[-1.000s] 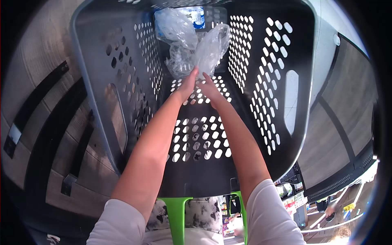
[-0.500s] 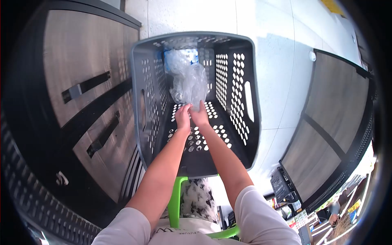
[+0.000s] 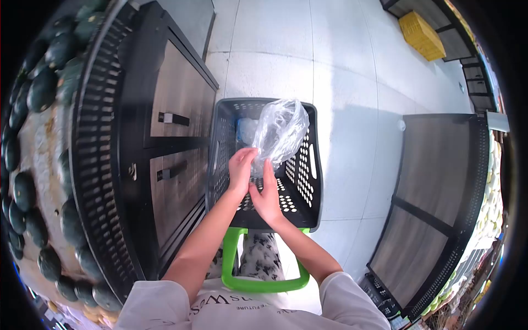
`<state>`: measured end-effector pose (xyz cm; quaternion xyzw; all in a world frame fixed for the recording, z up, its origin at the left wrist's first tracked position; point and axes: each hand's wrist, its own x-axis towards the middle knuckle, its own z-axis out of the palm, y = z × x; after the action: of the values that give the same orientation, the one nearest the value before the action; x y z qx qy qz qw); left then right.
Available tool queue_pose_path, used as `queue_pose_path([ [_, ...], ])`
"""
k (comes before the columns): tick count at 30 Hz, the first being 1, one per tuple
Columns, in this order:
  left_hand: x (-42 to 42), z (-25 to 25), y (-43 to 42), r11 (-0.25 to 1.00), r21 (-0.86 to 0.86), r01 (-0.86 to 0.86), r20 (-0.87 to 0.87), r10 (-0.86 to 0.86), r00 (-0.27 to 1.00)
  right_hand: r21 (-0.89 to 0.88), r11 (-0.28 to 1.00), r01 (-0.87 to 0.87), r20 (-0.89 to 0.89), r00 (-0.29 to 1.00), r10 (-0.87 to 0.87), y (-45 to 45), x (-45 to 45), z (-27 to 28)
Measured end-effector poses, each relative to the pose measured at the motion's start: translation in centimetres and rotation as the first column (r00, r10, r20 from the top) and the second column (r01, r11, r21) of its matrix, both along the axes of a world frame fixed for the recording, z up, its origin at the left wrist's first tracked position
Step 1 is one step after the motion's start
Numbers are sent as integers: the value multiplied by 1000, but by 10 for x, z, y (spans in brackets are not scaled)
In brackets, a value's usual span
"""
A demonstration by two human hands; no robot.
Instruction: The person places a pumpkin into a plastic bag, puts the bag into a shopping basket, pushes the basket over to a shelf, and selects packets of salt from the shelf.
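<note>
A clear plastic bag (image 3: 285, 129) puffs up over the dark grey shopping basket (image 3: 318, 212). My left hand (image 3: 240, 169) is closed at the bag's near end, fingertips pinching the film. Beside it, my right hand (image 3: 267, 199) has its fingers stretched out against the bag, the thumb apart from them. Deeper in the basket sits a blue and white package (image 3: 242, 131), partly covered by the bag. The basket's green handle (image 3: 264, 285) is folded toward my body.
Wood-panelled cabinets (image 3: 179, 113) stand close on the left, below a display of dark green melons (image 3: 42, 88). Another panelled stand (image 3: 437, 165) is on the right. A yellow crate (image 3: 422, 36) sits farther off on the pale tiled floor (image 3: 352, 110).
The bag has risen from inside the basket to above its rim and spread wider. Both hands have come up with it. My view has shifted, and the melons now show at left.
</note>
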<state>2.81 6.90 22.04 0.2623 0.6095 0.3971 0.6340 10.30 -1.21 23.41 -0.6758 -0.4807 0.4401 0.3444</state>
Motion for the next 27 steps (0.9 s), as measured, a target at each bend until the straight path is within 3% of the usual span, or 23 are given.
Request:
queue_pose_path([
  [8, -41, 119, -58, 915, 398, -64, -21, 79, 997, 243, 951, -194, 35, 981, 191, -34, -6, 125],
  [12, -70, 160, -91, 878, 466, -108, -119, 182, 976, 359, 877, -319, 140, 948, 288, -59, -18, 167],
  [15, -94, 182, -107, 856, 513, -58, -161, 163, 973, 407, 811, -420, 239, 906, 349, -71, -28, 194],
  [18, -106, 209, -110, 829, 517, -213, -16, 258, 966, 473, 742, -475, 279, 880, 385, -84, -40, 212],
  [21, -127, 238, -113, 896, 237, -375, 264, 312, 913, 532, 665, -524, 291, 851, 437, -93, -51, 231],
  [25, -174, 265, -128, 962, -24, -272, 657, 221, 721, 597, 563, -572, 262, 802, 537, -102, -72, 254],
  [27, -190, 285, -139, 932, 127, -340, 572, 211, 793, 659, 490, -571, 266, 786, 558, -103, -84, 264],
])
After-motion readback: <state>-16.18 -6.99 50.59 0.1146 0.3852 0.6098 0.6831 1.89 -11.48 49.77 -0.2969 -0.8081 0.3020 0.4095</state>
